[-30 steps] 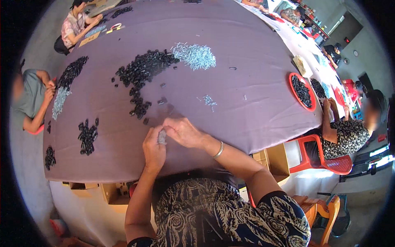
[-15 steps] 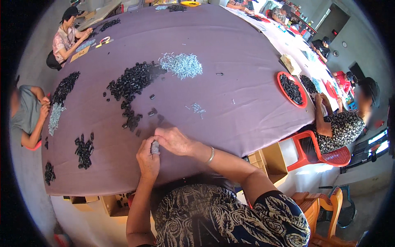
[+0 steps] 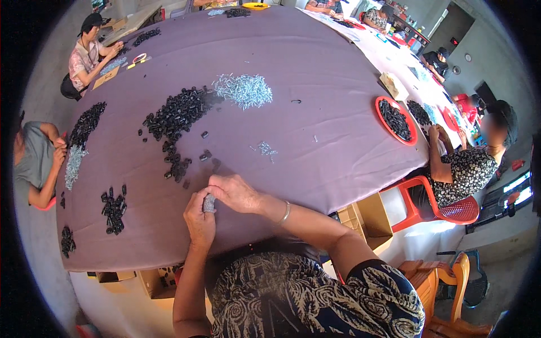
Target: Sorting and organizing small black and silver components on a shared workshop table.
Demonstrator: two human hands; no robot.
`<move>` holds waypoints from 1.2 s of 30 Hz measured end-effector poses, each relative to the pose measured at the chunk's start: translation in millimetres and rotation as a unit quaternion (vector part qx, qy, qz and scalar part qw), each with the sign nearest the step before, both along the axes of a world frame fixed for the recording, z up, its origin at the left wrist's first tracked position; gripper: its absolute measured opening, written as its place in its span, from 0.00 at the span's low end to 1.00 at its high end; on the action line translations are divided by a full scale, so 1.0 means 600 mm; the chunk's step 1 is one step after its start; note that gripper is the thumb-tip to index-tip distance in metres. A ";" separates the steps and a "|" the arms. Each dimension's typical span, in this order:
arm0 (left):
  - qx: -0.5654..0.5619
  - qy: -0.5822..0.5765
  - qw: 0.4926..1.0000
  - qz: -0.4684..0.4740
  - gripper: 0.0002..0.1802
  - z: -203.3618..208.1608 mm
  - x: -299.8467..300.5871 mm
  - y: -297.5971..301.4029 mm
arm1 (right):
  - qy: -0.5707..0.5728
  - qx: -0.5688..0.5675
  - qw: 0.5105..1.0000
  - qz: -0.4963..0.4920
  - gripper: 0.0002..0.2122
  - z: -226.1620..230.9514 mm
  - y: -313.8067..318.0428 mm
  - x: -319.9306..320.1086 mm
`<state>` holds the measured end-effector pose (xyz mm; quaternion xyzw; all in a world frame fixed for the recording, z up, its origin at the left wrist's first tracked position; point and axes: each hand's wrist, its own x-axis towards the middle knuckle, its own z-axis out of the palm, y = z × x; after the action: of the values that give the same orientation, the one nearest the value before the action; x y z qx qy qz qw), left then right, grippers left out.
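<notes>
my left hand (image 3: pixel 199 221), right hand (image 3: pixel 235 193) together, can't tell if holding; likely small-part handwork, next wants steady pinch.

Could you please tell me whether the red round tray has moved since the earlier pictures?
No, the red round tray shows no clear shift either way: it lies beside the pale box, as before.

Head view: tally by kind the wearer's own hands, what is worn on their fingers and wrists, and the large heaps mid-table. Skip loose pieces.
Hands: 2 (left hand, right hand)
Silvery bracelet: 1
Grey finger wrap: 1
Large black heap: 1
Large silvery heap: 1
Total: 6
</notes>
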<state>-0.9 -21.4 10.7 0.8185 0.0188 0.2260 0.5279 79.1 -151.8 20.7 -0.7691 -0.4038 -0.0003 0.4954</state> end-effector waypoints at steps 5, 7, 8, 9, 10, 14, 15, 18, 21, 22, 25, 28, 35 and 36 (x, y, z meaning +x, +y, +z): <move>-0.004 -0.031 0.999 0.003 0.14 0.006 -0.002 0.000 | 0.013 0.003 1.000 0.004 0.09 0.004 0.000 0.002; 0.005 -0.040 0.999 0.004 0.14 0.006 -0.003 0.002 | 0.014 -0.001 1.000 0.005 0.09 0.006 -0.001 0.001; 0.011 -0.033 0.999 0.003 0.14 0.005 -0.004 0.002 | 0.005 0.000 1.000 0.007 0.09 0.006 -0.002 0.000; 0.017 -0.025 1.000 0.001 0.14 0.004 -0.004 0.003 | -0.004 0.000 1.000 0.008 0.10 0.007 -0.002 0.000; 0.017 -0.025 1.000 0.002 0.14 0.002 -0.004 0.003 | -0.004 0.001 1.000 0.009 0.10 0.004 -0.002 -0.001; -0.003 -0.019 1.000 -0.021 0.14 -0.005 -0.001 0.007 | 0.013 -0.011 1.000 -0.002 0.10 -0.002 0.001 -0.001; -0.011 -0.018 0.999 -0.033 0.15 -0.006 -0.003 0.008 | 0.006 -0.010 1.000 0.003 0.10 0.000 -0.001 -0.002; -0.027 -0.021 0.998 -0.057 0.15 -0.012 -0.002 0.012 | -0.007 -0.026 1.000 0.002 0.10 0.002 -0.001 -0.003; -0.039 0.000 0.996 -0.079 0.16 -0.010 -0.003 0.017 | -0.046 -0.035 0.998 0.015 0.09 0.012 -0.002 -0.003; -0.039 0.001 0.996 -0.079 0.16 -0.011 -0.003 0.016 | -0.045 -0.036 0.998 0.015 0.09 0.011 -0.002 -0.002; -0.063 0.005 0.995 -0.080 0.16 -0.011 -0.002 0.013 | -0.064 -0.041 0.997 0.017 0.09 0.006 -0.002 -0.002; -0.044 0.028 0.996 -0.073 0.15 -0.009 -0.004 0.013 | -0.088 -0.034 0.995 0.028 0.09 0.005 -0.003 -0.001; -0.049 0.012 0.996 -0.067 0.14 -0.005 -0.007 0.009 | -0.107 -0.067 0.992 0.018 0.10 0.005 0.000 -0.002; -0.057 0.006 0.996 -0.071 0.15 -0.006 -0.007 0.009 | -0.124 -0.065 0.990 0.019 0.10 0.003 0.000 -0.001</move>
<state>-5.1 -15.9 7.1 0.7878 -0.0229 0.1815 0.5881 78.3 -151.8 22.8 -0.7857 -0.4760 -0.0602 0.3905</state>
